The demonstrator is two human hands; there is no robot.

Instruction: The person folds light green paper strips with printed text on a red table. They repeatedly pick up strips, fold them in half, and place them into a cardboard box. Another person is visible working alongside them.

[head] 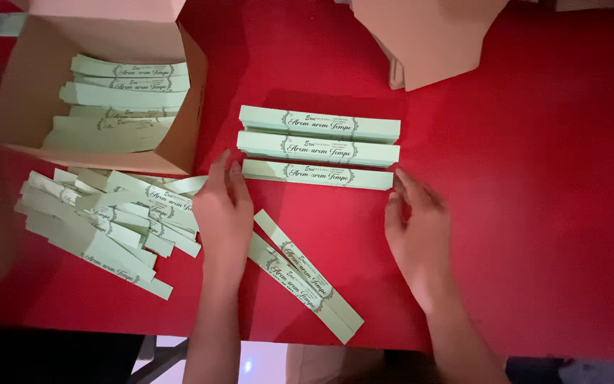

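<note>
Grip open both hands: left hand [223,213], right hand [415,231] flank nearest pale-green strip [318,175] on red table [534,178].

One head view, looking straight down from close above onto the red table [520,213], forearms entering from the bottom edge

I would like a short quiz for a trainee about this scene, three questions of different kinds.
1. True or false: the cardboard box holds pale green paper strips.
2. How many strips lie in the neat row between the hands?
3. The left hand is nearest to which: A) the loose pile, B) the row's left end, C) the folded cardboard?

Key
1. True.
2. Three.
3. B; the right hand is at the row's right end, on the red table.
</note>
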